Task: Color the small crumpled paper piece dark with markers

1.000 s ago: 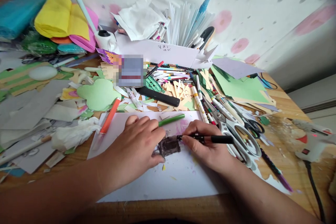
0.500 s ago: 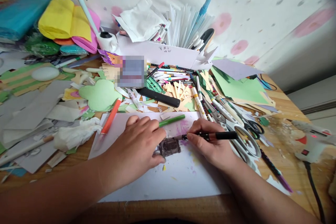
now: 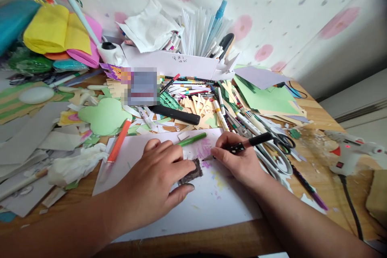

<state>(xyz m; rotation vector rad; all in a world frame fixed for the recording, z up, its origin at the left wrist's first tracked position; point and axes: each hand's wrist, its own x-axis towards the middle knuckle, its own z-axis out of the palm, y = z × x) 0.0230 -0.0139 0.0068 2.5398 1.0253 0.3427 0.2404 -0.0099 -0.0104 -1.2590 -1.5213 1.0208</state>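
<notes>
Two bare hands over a white sheet (image 3: 220, 209); right hand (image 3: 237, 161) has thumb and fingers closed round a black marker (image 3: 260, 139), rear end tilted up, tip near the right edge of a small dark piece (image 3: 196, 172); contact there unclear; dark piece lies on the sheet, partly hidden under the left hand (image 3: 159, 173), which is half spread, index finger over the piece, thumb at its near side; whether it pinches or merely pins, cannot tell; piece looks light, thin, apt to slide or crease, best pinned near its edges; marker probably light, stiff, smooth, best gripped low on the barrel.
</notes>
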